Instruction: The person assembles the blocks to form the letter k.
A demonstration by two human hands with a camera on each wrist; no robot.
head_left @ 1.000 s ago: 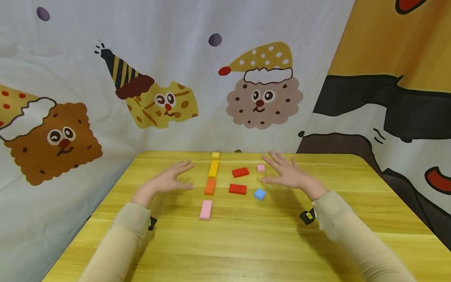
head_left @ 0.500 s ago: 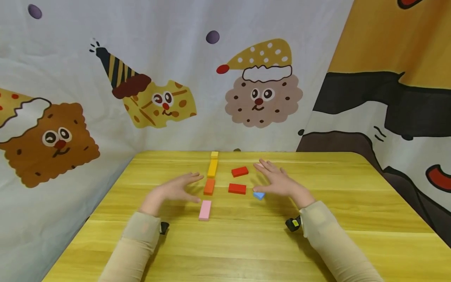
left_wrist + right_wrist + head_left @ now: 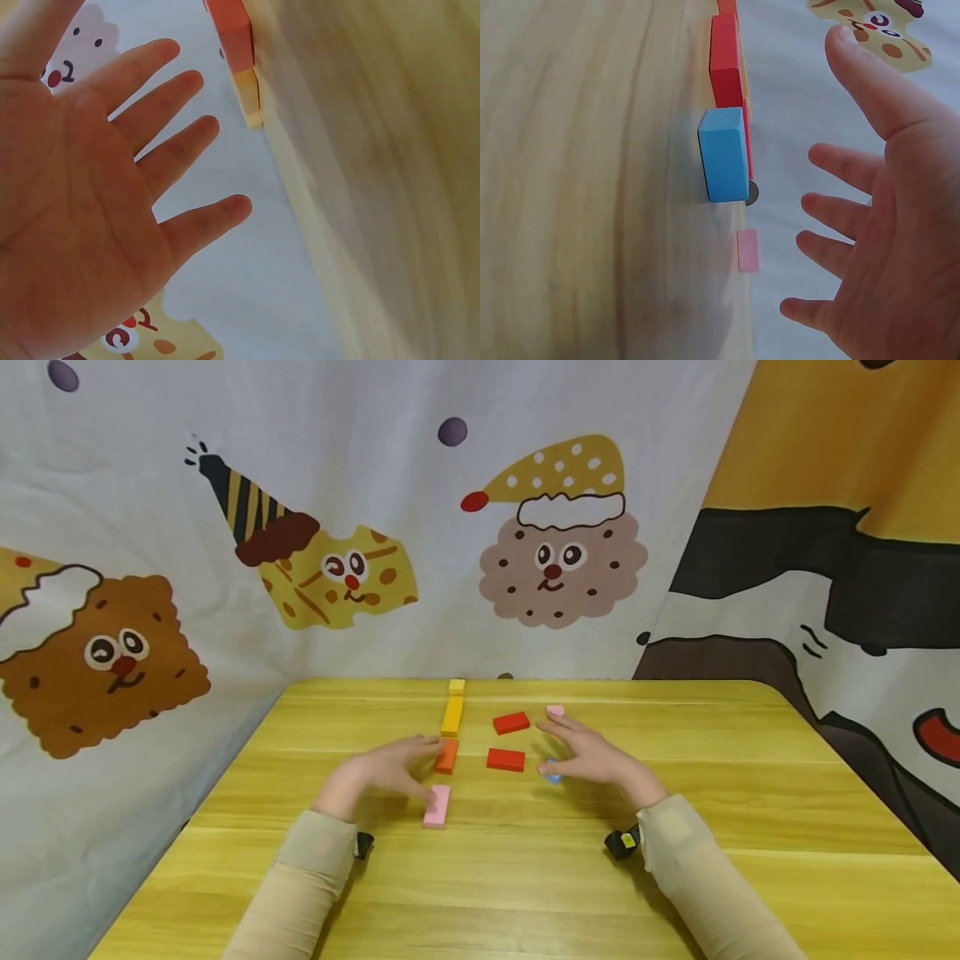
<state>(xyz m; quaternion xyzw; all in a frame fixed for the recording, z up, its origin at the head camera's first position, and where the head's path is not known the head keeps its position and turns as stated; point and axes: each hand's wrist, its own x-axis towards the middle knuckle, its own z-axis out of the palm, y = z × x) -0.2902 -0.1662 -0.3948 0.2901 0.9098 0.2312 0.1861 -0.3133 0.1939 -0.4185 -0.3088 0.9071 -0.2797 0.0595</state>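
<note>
Block in pink (image 3: 438, 809) points lengthwise toward the backdrop (image 3: 450, 568).

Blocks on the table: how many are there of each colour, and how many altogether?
Red blocks: 2
Yellow blocks: 2
Pink blocks: 2
Orange block: 1
Blue block: 1
Total: 8

You are facing a table (image 3: 517, 893) whose top is showing smooth wood grain with a soft sheen. The blue block (image 3: 726, 159) is looking smooth and matt, its faces suggesting painted wood or plastic without settling which. The red blocks (image 3: 506, 760) and the pink blocks (image 3: 437, 817) are showing similarly smooth faces. The printed backdrop (image 3: 360, 443) is hanging as matt, lightly creased cloth, and you are wearing matt cloth sleeves (image 3: 708, 877).
</note>
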